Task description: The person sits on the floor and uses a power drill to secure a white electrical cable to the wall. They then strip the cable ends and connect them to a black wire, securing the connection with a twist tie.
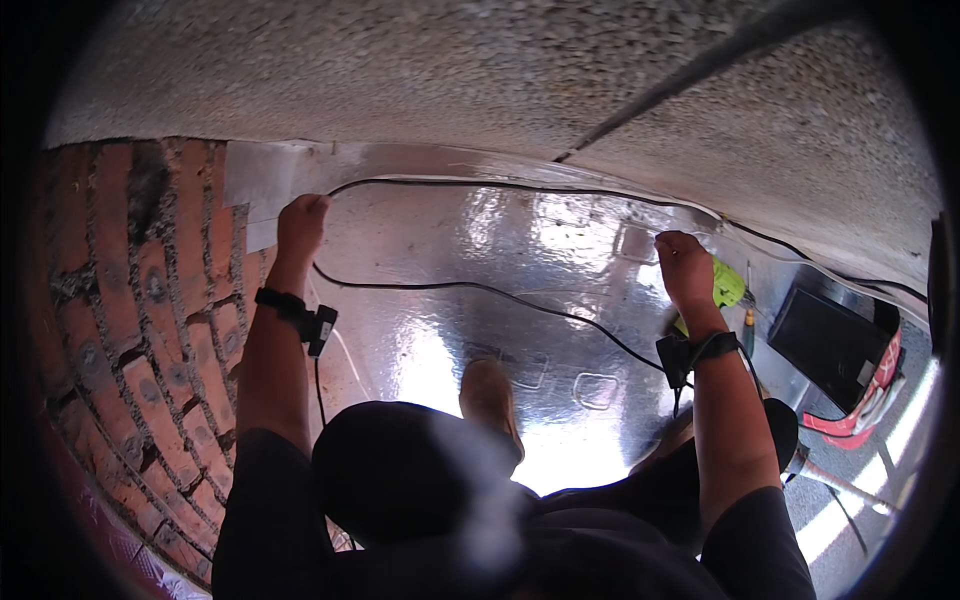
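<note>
My left hand (303,225) is closed on a thin black cable (480,184) at its upper left bend. From there the cable runs to the right along the base of the wall, and a second black length (460,286) loops back below toward my right wrist. My right hand (686,265) is curled shut a little below the upper cable, above the shiny metallic sheet (430,240). What its fingers hold, if anything, is hidden. A yellow-green object (730,284) lies partly behind that hand, and beside it is a screwdriver (749,328) with a yellowish handle.
A rough pebbled wall (400,80) spans the top, with a dark cable (690,75) slanting down it. Worn red bricks (140,320) lie at left. At right sit a black flat box (825,345) and a red-and-white bag (880,385). My shoe (487,400) stands on the sheet.
</note>
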Demonstrator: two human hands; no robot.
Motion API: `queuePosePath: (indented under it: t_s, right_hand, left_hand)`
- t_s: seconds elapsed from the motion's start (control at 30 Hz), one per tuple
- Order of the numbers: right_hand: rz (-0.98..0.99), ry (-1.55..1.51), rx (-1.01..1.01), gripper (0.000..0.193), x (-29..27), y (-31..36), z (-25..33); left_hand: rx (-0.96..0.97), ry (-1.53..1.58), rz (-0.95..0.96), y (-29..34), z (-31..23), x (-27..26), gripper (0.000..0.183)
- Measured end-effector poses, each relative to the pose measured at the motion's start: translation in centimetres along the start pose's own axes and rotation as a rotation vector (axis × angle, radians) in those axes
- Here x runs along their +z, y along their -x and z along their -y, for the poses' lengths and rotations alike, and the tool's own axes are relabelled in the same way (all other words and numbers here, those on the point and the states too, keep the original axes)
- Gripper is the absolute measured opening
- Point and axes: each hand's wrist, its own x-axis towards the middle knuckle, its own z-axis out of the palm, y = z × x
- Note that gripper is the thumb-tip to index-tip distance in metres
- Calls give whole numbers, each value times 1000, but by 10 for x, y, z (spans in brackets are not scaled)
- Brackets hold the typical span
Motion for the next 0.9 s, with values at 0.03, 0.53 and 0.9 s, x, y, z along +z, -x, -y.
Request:
queuePosePath:
  t_s: [0.03, 0.53, 0.9]
  right_hand:
    - [-27, -35, 85, 18, -3, 7, -7]
    - [52, 147, 407, 16, 4, 13, -19]
    - [287, 233, 159, 21, -10, 7, -6]
  left_hand:
    - [-6, 33, 16, -2, -1, 0, 34]
    - [-49, -19, 50, -1, 9, 0, 32]
    - [57, 13, -31, 21, 5, -3, 29]
